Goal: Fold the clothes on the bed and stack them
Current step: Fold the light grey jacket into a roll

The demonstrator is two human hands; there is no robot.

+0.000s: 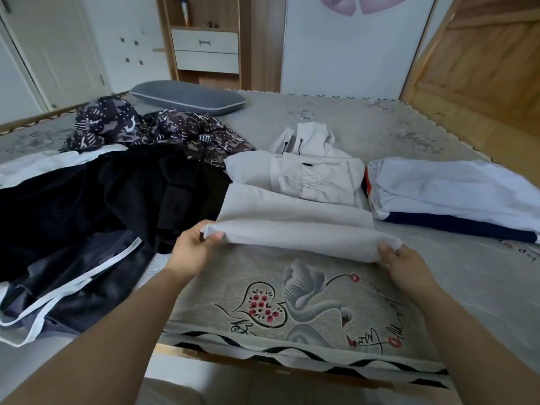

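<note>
Two hands hold the near hem of the white hooded jacket in my head view. The left hand pinches the hem's left corner, thumb on top of the cloth, and the right hand pinches the right corner the same way, so each grip is closed on fabric. The hem is lifted and rolled over off the bed, and the rest of the jacket runs away from the hands toward 12 o'clock, lying flat in the middle of the mattress.

At 9 o'clock from the jacket, touching its left edge, I see a heap of black clothes, and nearer to me a dark grey garment with white trim spills toward the bed's near edge. Beyond that heap, at about 10 o'clock, lies a crumpled camouflage garment, and past it a grey pillow. At 3 o'clock, just beside the jacket, sits a folded white garment with a navy band. A wardrobe stands behind the bed at 12 o'clock.

The jacket looks pale, almost cream. Its sleeves are folded in across the chest, one gathered cuff showing in the middle, and the hood with dark cord ends lies at the far end. The lower half is smooth with one crosswise crease.
</note>
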